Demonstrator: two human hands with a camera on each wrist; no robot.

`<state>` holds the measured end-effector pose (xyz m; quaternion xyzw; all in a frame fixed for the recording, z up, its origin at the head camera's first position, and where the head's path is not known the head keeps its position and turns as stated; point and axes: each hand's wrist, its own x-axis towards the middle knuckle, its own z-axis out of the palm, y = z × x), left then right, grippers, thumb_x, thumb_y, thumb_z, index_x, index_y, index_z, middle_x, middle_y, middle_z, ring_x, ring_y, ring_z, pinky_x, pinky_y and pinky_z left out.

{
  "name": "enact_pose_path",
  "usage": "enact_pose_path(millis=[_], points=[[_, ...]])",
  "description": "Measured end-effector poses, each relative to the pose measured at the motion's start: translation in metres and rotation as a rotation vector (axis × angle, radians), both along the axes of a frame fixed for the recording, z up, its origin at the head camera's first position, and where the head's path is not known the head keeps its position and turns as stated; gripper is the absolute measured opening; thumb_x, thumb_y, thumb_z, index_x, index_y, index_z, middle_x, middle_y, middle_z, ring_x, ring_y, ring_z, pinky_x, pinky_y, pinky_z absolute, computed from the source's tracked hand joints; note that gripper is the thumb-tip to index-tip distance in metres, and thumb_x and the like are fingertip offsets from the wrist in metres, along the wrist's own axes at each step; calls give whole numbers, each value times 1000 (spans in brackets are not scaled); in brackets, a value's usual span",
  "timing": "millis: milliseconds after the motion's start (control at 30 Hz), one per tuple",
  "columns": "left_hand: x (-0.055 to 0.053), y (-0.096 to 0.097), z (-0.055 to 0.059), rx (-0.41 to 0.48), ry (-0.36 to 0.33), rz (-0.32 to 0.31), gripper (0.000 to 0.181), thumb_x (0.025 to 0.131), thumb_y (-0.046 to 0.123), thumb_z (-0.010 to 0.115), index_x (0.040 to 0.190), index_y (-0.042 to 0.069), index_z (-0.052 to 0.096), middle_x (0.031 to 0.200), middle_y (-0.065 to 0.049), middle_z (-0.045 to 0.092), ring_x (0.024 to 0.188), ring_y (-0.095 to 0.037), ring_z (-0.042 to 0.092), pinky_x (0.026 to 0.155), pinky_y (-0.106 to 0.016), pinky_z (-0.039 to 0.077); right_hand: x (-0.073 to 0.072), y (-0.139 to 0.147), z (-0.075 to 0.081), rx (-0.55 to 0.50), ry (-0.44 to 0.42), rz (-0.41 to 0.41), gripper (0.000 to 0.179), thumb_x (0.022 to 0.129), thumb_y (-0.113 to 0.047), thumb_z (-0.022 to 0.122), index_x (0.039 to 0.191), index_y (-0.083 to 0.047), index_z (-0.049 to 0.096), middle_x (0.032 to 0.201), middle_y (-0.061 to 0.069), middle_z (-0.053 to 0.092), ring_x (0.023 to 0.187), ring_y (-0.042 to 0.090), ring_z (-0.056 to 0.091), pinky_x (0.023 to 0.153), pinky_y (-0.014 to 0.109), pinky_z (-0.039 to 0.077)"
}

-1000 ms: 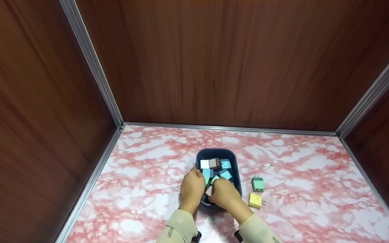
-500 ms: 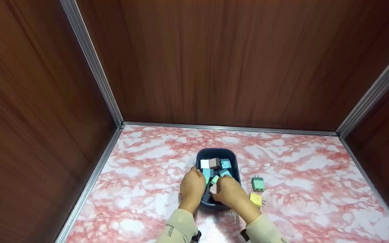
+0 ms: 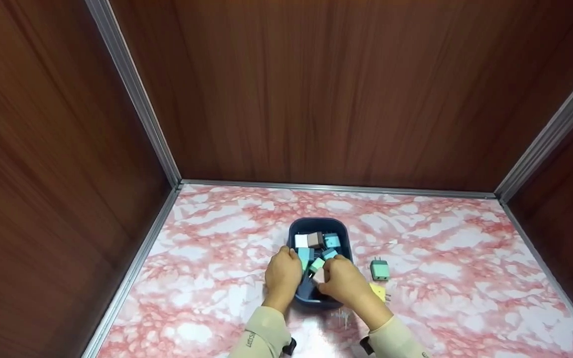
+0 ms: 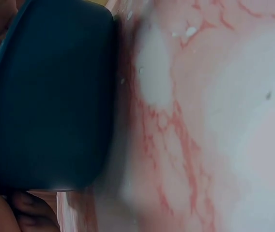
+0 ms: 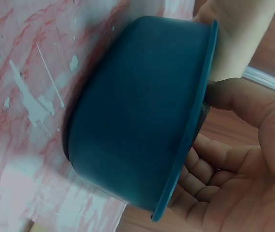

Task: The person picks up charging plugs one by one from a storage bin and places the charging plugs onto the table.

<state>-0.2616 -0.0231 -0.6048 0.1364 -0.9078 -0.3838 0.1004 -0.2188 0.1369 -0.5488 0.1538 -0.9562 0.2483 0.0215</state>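
Observation:
A dark blue plastic bin [image 3: 308, 294] with rounded corners stands on the table, holding several two-tone plug chargers. My left hand [image 3: 284, 272] grips the bin's left side; in the left wrist view its fingers [image 4: 33, 209] curl by the bin's outer wall [image 4: 50, 96]. Inside the near right part of the bin, my right hand [image 3: 343, 282] pinches a beige charger [image 3: 320, 277], mostly covered by the fingers. From the right wrist, the thumb and fingers of my right hand [image 5: 244, 159] reach over the rim. Beside the pinched piece lies a green charger [image 3: 317, 265].
White [image 3: 301, 241], beige-brown [image 3: 315, 240] and blue [image 3: 332, 240] chargers lie at the bin's far end. On the table to the right are a green charger [image 3: 380, 270] and a yellow charger [image 3: 378, 292], partly behind the right wrist. Wooden panels [image 3: 336, 99] enclose the table.
My right hand has shifted a little to the right inside the bin with the beige charger, baring more of the bin's near floor. The left hand stays in place.

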Motion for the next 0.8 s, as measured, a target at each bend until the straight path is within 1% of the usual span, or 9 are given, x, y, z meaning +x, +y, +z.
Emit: enact_pose_path(millis=[100,200,367,533,633,800], points=[[1,-1,0,18,-8,-5,26,103,35,52,88,17,65,89,-8,73,85,-32,72,68,-52,50,1,1,1,-7,-14,-2,33,73,-17,84,64,-16,52,75,-1,47,64,13,44,59,31,41],[2,-2,0,33,-18,-7,27,104,35,51,87,19,63,87,-5,71,85,-30,71,68,-51,49,2,2,3,-5,-11,3,33,73,-16,84,64,-15,52,76,0,47,64,13,45,60,31,42],[1,-2,0,58,-10,-10,27,104,35,53,83,20,61,82,-4,69,78,-28,68,64,-48,47,5,6,5,-1,5,-9,32,70,-16,84,65,-16,52,76,-1,46,64,13,44,60,31,41],[2,-3,1,76,-13,-11,29,104,36,53,80,21,59,79,-3,66,72,-25,65,62,-46,45,8,9,9,-18,1,-15,28,71,-19,84,69,-15,56,77,-1,46,64,13,44,59,31,40],[2,-2,2,79,-21,-11,29,105,36,53,80,22,59,80,-3,66,72,-24,64,61,-45,44,10,12,12,-31,-6,-19,28,72,-20,84,71,-15,57,78,-1,47,64,13,45,59,30,40],[2,-2,0,72,-18,-12,28,104,36,53,82,22,60,84,-4,69,75,-26,67,61,-46,44,12,18,16,-46,-31,-47,27,74,-21,86,75,-14,60,81,0,48,65,13,47,59,31,41]])
